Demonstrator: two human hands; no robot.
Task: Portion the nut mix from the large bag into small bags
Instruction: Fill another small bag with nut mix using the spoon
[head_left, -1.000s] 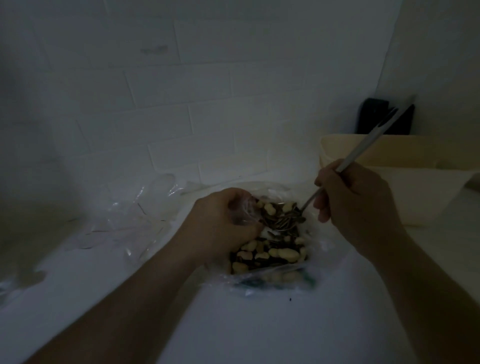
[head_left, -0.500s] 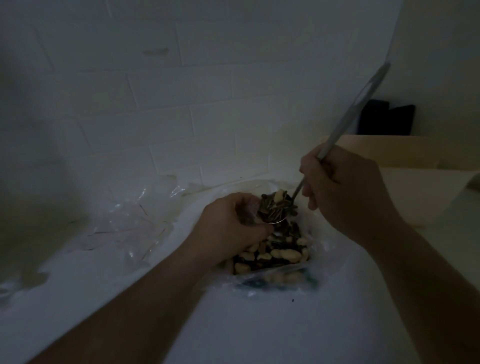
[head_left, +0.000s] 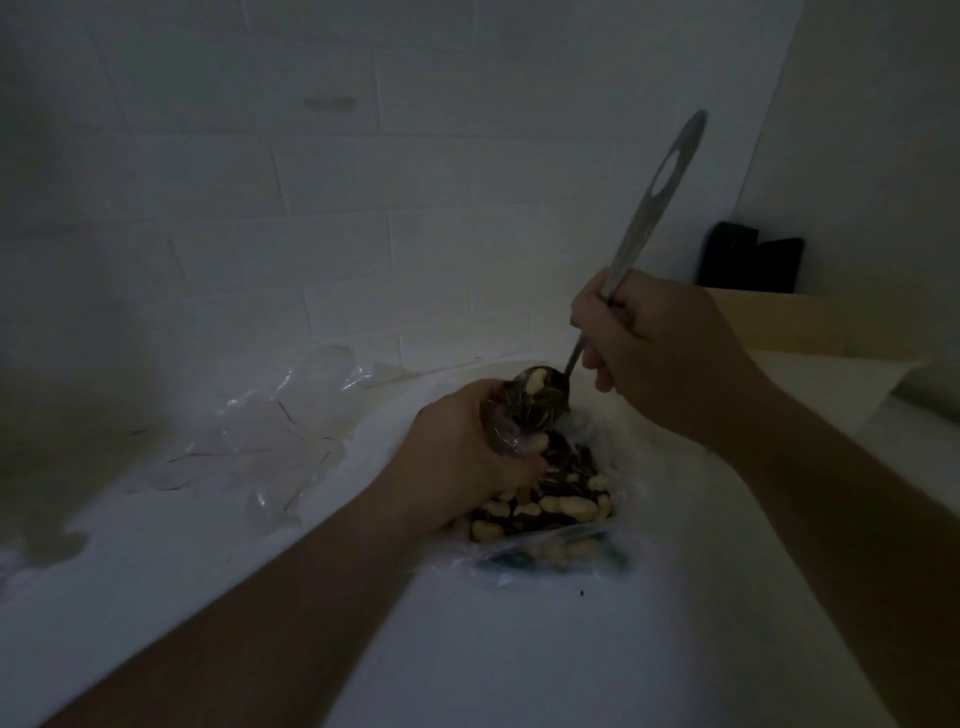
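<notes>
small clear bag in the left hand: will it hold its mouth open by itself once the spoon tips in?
Probably not. The small bag looks like thin film bunched in the left hand, so it is likely floppy. It seems nearly empty, so light and easily pushed by the spoon in the right hand. Glossy film may slip.

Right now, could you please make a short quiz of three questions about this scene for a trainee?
1. True or false: the spoon is empty.
2. Which hand grips the spoon handle: A left, B right?
3. Fill in: the left hand holds a small clear ____ under the spoon.

Key:
1. False; it carries nuts and seeds.
2. B; the right hand.
3. Bag; it is above the large bag of nut mix.
</notes>
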